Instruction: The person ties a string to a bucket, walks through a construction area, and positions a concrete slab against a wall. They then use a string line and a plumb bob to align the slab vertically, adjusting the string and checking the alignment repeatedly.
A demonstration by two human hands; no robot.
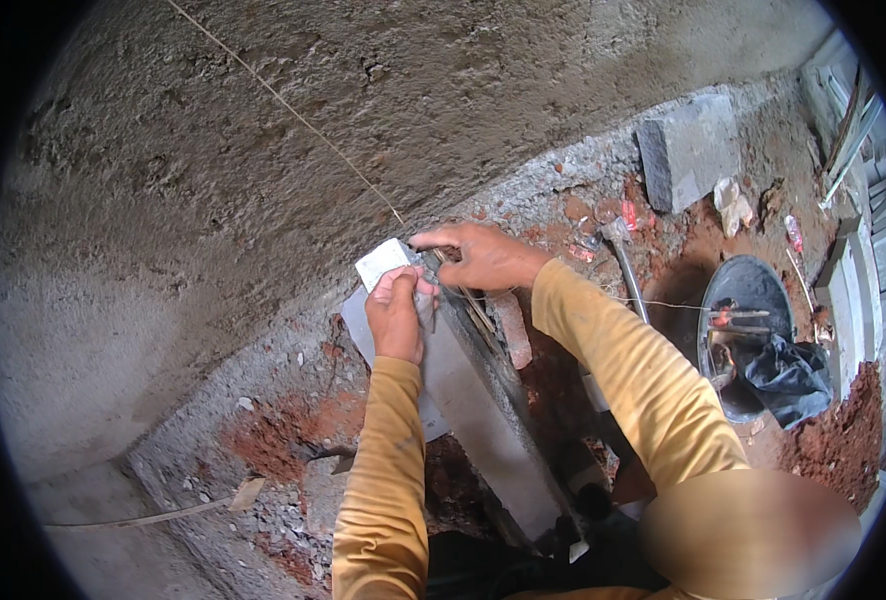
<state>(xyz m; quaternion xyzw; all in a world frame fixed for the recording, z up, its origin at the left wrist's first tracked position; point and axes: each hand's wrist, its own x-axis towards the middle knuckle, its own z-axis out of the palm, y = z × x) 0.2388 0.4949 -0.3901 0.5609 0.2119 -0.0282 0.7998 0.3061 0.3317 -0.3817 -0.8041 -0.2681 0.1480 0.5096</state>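
A long grey block or beam (483, 430) slants up from the lower edge toward the rough wall. At its far end lies a small white rectangular piece (383, 262). My left hand (396, 318) is closed at the near edge of this piece, thumb and fingers pinched together; what sits between them is too small to name. From the right, my right hand (488, 258) reaches to the same end, forefinger stretched toward the corner and thumb apart below. Thin sticks (478, 312) lie beside the block, just under that hand. A string (283, 100) runs down across the wall toward the white piece.
A hammer (631, 270) lies right of my right hand. Farther right stands a black basin (753, 275) with tools and a dark plastic bag (788, 380). A grey concrete block (688, 150) lies by the wall. Rubble and red soil (278, 435) cover the ground.
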